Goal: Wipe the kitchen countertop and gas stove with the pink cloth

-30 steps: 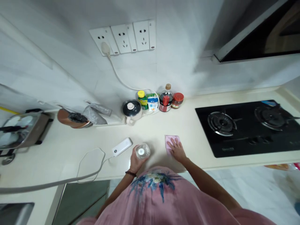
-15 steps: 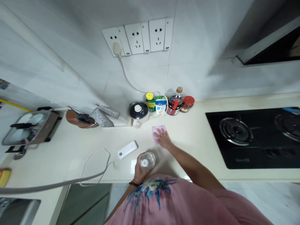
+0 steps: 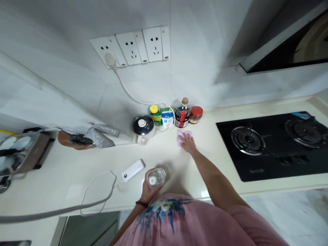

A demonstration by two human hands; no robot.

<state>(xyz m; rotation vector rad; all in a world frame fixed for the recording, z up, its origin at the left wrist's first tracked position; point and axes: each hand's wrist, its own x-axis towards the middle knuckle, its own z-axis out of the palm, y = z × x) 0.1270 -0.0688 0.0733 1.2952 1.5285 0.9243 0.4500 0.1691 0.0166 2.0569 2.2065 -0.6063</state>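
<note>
My left hand [image 3: 149, 189] is wrapped round a clear plastic container [image 3: 156, 177] with a round white spot on it, close to the counter's front edge. Out on the counter, my right hand [image 3: 188, 143] lies flat with fingers spread on a pink cloth [image 3: 180, 133], pressing it to the surface. Just beyond the cloth stand a dark sauce bottle [image 3: 181, 114] and a red-lidded jar [image 3: 196, 114]. A white power bank [image 3: 133, 170] rests left of the container.
A small lidded pot [image 3: 143, 128], a yellow-capped bottle [image 3: 155, 115] and a blue-white packet [image 3: 167, 119] stand along the wall. On the right is a black gas stove [image 3: 271, 147]. A cable [image 3: 89, 204] crosses the left counter [image 3: 64, 167]; a range hood [image 3: 282, 44] juts out above.
My right hand has slid the pink cloth right and towards the wall, near the sauce bottle. The container in my left hand is tilted a little differently. The view has turned right.
</note>
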